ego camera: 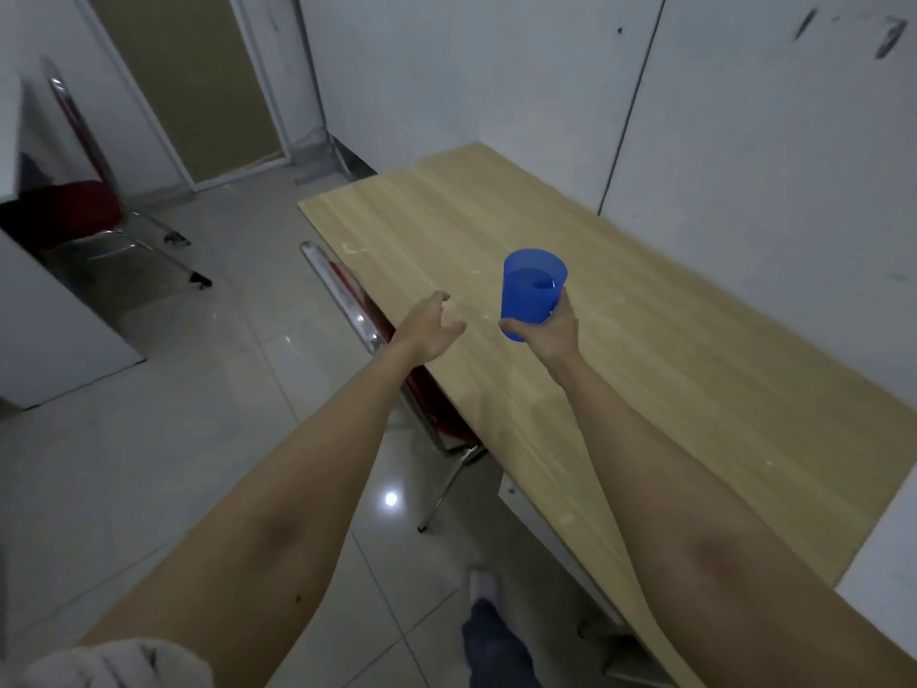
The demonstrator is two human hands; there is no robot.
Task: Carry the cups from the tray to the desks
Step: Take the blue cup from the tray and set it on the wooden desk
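Observation:
A blue translucent plastic cup with liquid in it is held upright above a light wooden desk. My right hand grips the cup around its lower part, from below and behind. My left hand hovers over the desk's left edge, a short way left of the cup, fingers spread and holding nothing. No tray is in view.
A red chair with a chrome frame is tucked under the desk's left edge. Another red chair stands at the far left beside a white cabinet. White walls border the desk behind and right. A door is at the back.

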